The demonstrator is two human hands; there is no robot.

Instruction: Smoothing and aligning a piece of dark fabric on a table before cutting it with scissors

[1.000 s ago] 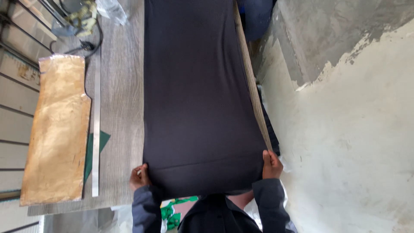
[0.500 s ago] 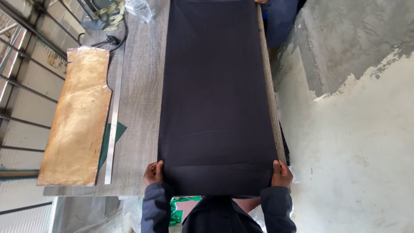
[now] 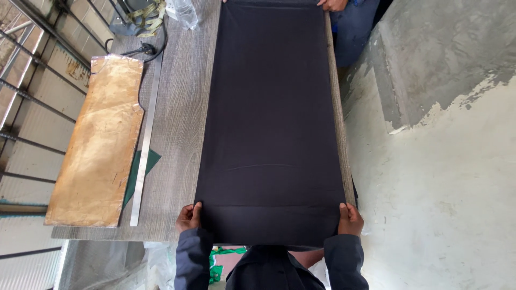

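Cloth: a long dark cloth (image 3: 271, 123) lies flat along the right side of the table (image 3: 180, 134), running from the near edge to the far edge, its right border just at the table's right edge.
Left hand: the left hand (image 3: 188, 217) sits at the cloth's near left corner, grip pinched shut on that corner, right at the table's near edge.
Right hand: the right hand (image 3: 350, 220) mirrors it at the near right corner, grip clamped on the cloth, close to the table's near right corner.
Far end: a second person's hand (image 3: 331, 5) rests on the cloth's far right corner at the far edge; their blue trousers (image 3: 352, 32) show just beyond the table's right edge.
Progress: the cloth looks spread full length and nearly smooth, I'd say; only a faint crease line crosses it near the near end. The near strip hangs a little past the near edge. Squaring up and letting go look like what remains.
Left side: a tan pattern board (image 3: 97, 145) lies along the left edge, a steel ruler (image 3: 145, 145) just beside it, a green scrap (image 3: 138, 174) tucked under both.
Far left corner: a clear bottle (image 3: 185, 13), a tape measure (image 3: 145, 12) and a black cable (image 3: 148, 48).
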